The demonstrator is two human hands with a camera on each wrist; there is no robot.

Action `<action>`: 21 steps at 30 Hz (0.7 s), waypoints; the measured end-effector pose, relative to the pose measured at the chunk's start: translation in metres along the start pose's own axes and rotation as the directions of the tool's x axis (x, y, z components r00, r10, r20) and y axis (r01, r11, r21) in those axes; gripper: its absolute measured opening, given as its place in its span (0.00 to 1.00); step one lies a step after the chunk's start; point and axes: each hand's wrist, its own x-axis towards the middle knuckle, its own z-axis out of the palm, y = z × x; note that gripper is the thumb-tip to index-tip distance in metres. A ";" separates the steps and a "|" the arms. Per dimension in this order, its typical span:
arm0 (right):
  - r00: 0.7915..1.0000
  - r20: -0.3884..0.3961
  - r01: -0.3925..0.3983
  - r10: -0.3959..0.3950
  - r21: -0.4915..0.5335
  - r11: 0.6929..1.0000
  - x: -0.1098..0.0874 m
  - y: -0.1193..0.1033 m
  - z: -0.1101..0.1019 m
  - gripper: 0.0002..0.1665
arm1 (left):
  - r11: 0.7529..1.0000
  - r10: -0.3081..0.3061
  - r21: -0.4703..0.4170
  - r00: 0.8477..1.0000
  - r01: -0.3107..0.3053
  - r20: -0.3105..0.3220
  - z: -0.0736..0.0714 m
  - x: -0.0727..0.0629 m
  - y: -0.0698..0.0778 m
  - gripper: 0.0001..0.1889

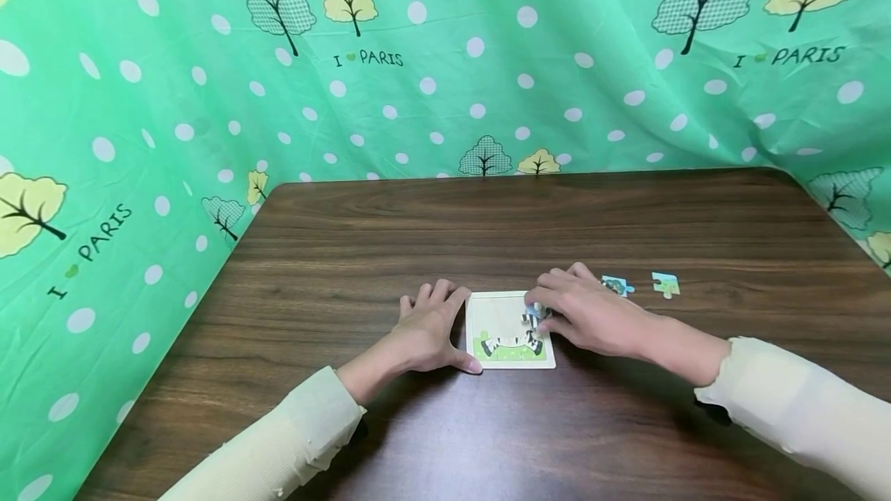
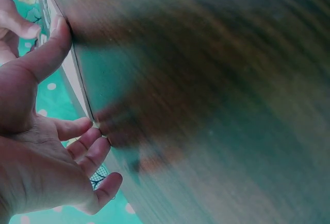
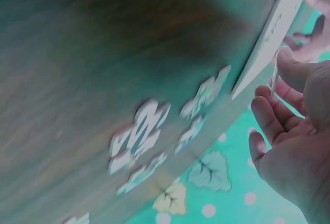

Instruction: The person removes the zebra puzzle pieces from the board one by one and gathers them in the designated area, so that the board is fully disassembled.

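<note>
A square jigsaw board (image 1: 496,314) with a pale rim lies on the table. Its lower part shows green ground and black-and-white striped animal legs; most of the upper part is bare. Along the board's left side, my left hand (image 1: 428,335) is spread, thumb at the near corner and forefinger at the far corner. My right hand (image 1: 592,311) pinches a jigsaw piece (image 1: 534,311) between thumb and fingers over the board's right side. That piece shows edge-on as a thin pale strip (image 3: 275,80) in the right wrist view, and the fingers partly hide its picture.
Loose jigsaw pieces lie right of the board: a bluish-green one (image 1: 616,286) beside my right hand and another (image 1: 665,284) farther right. The right wrist view shows several, including a striped piece (image 3: 139,137). A green dotted cloth (image 1: 445,52) hangs behind the brown table (image 1: 390,230).
</note>
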 end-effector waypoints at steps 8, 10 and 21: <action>0.996 -0.012 -0.091 0.092 0.064 0.994 -0.018 0.012 -0.015 0.20 | 1.000 -0.006 0.004 1.000 0.006 0.007 0.000 0.000 0.000 0.52; 0.992 -0.006 -0.124 0.124 0.069 0.990 -0.024 0.014 -0.018 0.19 | 1.000 -0.009 0.003 1.000 0.009 0.008 0.000 0.000 0.000 0.52; 0.982 -0.018 -0.186 0.187 0.036 0.982 -0.054 0.025 -0.026 0.20 | 1.000 0.003 -0.008 1.000 -0.003 0.004 -0.001 -0.001 0.001 0.50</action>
